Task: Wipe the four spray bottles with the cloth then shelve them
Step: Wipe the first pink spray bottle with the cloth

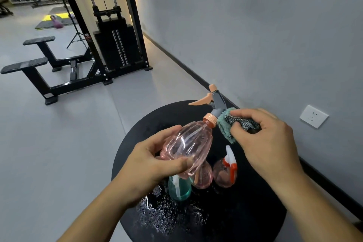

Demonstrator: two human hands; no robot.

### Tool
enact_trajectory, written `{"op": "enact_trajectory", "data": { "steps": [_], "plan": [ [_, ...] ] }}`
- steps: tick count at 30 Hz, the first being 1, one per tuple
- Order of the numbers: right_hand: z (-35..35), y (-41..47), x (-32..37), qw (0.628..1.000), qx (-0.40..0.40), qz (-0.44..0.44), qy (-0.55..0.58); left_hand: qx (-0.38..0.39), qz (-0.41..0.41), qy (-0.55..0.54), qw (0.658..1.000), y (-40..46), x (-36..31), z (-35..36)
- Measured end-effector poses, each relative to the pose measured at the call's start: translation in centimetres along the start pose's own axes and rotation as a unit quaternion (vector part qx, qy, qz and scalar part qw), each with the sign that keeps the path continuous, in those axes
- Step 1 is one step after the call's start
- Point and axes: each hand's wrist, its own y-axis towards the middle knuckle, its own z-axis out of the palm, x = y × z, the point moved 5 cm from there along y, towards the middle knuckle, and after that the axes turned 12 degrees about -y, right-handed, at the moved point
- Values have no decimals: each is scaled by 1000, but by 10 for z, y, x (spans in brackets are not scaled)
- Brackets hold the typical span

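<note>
My left hand grips a clear pink spray bottle by its ribbed body, tilted with its orange and grey nozzle pointing up and away. My right hand holds a bunched teal and grey cloth against the bottle's neck, just below the grey spray head. Three more bottles stand on the round black table under my hands: a teal one, a pink one partly hidden by the held bottle, and a pink one with a white and red trigger.
Water drops cover the table's near left part. A grey wall with a white socket runs along the right. A black cable weight machine and its bench legs stand on the grey floor to the left.
</note>
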Motion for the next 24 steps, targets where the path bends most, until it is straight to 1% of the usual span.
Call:
{"op": "enact_trajectory", "data": {
  "steps": [4, 7, 9, 12, 15, 19, 22, 24],
  "plan": [
    [-5, 2, 0, 999, -25, 12, 21, 22, 0, 9, 1000, -1, 1, 3],
    [-3, 1, -1, 1000, 2, 22, 21, 2, 6, -7, 1000, 0, 2, 0],
    [-4, 1, -2, 999, 4, 25, 28, 3, 9, -11, 1000, 0, 2, -2],
    [-5, 1, -1, 997, 6, 39, 61, 25, -2, 18, 1000, -1, 4, 1],
    [-2, -1, 2, 996, 11, 31, 83, 45, -26, 51, 997, -3, 7, 6],
    [0, -2, 2, 994, 18, 26, 105, 65, -20, 81, 994, -7, 2, 10],
    [-2, -2, 2, 993, 22, 20, 111, 55, -18, 74, 996, -7, 2, 9],
    [-2, -1, 0, 994, 14, 24, 104, 29, -8, 62, 998, -5, 1, 4]
  ]
}}
